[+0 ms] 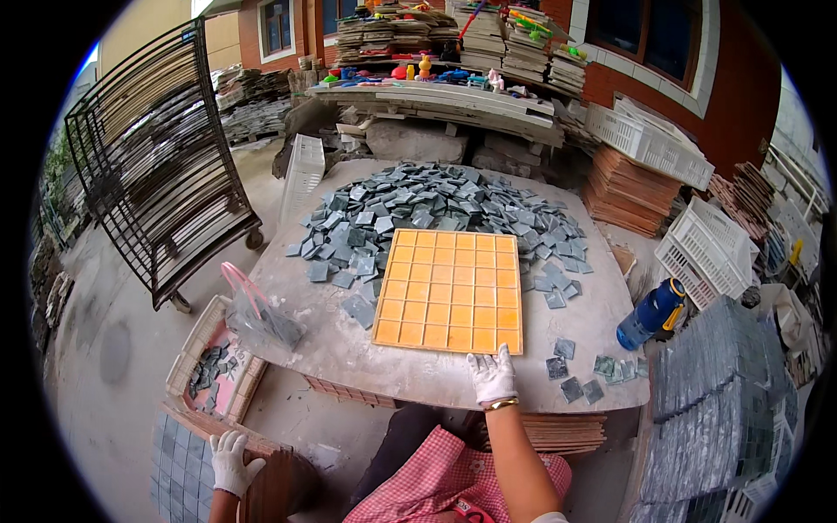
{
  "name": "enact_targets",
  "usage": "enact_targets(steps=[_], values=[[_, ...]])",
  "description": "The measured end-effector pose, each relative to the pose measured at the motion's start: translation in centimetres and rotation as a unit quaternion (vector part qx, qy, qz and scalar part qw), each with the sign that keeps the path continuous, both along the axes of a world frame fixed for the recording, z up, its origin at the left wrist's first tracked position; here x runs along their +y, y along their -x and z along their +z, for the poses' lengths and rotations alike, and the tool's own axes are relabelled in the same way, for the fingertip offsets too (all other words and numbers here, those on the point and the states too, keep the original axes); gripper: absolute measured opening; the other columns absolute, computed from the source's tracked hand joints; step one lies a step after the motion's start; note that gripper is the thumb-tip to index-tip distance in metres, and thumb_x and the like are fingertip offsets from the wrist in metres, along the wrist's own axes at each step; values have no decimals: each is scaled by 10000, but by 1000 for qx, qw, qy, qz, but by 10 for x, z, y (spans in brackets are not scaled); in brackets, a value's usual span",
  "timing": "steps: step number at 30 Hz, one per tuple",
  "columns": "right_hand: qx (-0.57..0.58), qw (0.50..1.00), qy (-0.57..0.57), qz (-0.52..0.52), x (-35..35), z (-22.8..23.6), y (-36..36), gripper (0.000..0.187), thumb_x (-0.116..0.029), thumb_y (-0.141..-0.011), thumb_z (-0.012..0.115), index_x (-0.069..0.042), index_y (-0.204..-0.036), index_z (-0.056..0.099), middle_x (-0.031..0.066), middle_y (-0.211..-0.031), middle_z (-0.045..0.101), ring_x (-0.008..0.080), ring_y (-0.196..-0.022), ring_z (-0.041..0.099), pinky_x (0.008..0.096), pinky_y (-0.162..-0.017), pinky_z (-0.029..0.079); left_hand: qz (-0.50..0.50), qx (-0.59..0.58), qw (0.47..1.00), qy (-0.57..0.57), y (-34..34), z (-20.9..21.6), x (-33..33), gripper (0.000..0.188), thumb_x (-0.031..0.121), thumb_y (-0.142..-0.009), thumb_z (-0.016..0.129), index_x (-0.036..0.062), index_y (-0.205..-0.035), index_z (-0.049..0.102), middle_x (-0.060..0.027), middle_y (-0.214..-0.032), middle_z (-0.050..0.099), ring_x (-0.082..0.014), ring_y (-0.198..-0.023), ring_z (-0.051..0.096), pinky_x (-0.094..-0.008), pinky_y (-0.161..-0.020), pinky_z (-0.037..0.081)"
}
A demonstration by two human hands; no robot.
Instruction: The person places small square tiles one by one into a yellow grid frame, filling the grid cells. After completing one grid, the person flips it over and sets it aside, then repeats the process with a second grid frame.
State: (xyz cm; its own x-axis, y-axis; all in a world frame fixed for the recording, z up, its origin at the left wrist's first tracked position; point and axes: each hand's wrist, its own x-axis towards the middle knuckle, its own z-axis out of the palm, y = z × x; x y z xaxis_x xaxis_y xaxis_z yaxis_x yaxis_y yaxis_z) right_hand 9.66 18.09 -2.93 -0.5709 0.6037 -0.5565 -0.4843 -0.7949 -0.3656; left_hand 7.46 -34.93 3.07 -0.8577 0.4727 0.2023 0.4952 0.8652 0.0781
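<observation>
Touching orange grid tray near edge, right hand grip apart, flat.

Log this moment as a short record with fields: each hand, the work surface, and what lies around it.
Left hand: gloved, resting on the top edge of a stack of brown boards beside the table.
Right hand: gloved, on the near edge of the orange grid tray.
Grid tray: cells empty.
Table: pile of grey tiles behind the tray, a few loose tiles at right.
Nearby: blue bottle, white crates.
</observation>
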Motion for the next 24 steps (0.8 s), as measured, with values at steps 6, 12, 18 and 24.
enact_targets(steps=[6,12,18,24], values=[[59,980,-130,140,27,22,7,564,-463,-837,667,-80,-1220,508,79,-1145,593,255,-897,609,319,-611,564,-27,-52,982,-180,-37,7,74,491,322,-686,745,46,-1062,594,-166,-1156,575,-363,-1117,514,-472,-987,387],[111,961,-157,200,0,72,-19,230,-240,-922,599,-124,-1116,557,55,-964,658,215,-766,649,288,-518,534,-21,-328,759,-562,-49,-29,133,534,455,-892,591,23,-1203,552,-163,-1249,563,-302,-1120,568,-413,-944,463],[57,983,-91,150,-69,27,-214,362,-246,-949,522,-53,-1255,521,69,-1133,630,168,-961,613,286,-728,525,4,-651,395,-648,-32,-3,166,900,732,-857,327,13,-1398,337,-142,-1373,452,-314,-1286,420,-463,-1037,371],[-161,818,-443,329,-138,-17,-305,322,-231,-957,524,-36,-1212,551,72,-1025,649,205,-937,604,314,-761,521,45,-634,520,-570,-51,-39,158,482,258,-902,578,-48,-1264,492,-87,-1152,604,-187,-1011,604,-329,-895,486]])
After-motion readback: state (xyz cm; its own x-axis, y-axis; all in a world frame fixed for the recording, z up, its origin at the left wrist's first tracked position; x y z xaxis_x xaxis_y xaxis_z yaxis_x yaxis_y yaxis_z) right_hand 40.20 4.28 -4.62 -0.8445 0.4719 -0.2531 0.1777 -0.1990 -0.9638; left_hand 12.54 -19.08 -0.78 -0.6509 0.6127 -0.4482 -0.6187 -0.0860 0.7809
